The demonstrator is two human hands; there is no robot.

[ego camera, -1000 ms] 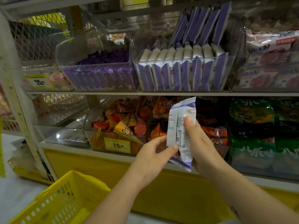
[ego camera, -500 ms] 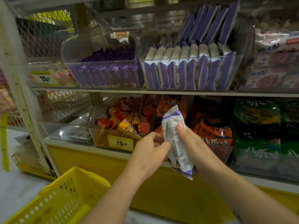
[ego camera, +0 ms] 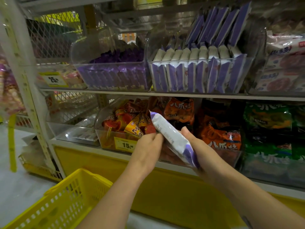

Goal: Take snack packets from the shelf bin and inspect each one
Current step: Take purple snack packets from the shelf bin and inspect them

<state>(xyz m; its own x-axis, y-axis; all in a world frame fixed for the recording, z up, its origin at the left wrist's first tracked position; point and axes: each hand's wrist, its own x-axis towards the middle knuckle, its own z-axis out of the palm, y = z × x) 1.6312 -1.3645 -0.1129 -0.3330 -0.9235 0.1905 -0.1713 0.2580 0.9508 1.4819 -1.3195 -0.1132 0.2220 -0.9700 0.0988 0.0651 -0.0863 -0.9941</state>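
A white and purple snack packet (ego camera: 171, 137) is held in front of the lower shelf, tilted with its top end up-left and its printed white side facing me. My right hand (ego camera: 200, 151) grips its lower right part from behind. My left hand (ego camera: 147, 146) pinches its left edge with fingers curled. Above, on the upper shelf, a clear bin (ego camera: 198, 76) holds several matching white and purple packets standing on edge, with more stacked behind.
A clear bin of purple wrappers (ego camera: 113, 75) stands left of the packet bin. The lower shelf carries red-orange candies (ego camera: 130, 124), orange bags (ego camera: 221, 136) and green bags (ego camera: 267, 123). A yellow basket (ego camera: 62, 200) sits at lower left. A white shelf post (ego camera: 31, 100) stands left.
The packet has dropped lower and turned from nearly upright to tilted, its top swinging left. Both hands have stayed on it and moved down with it.
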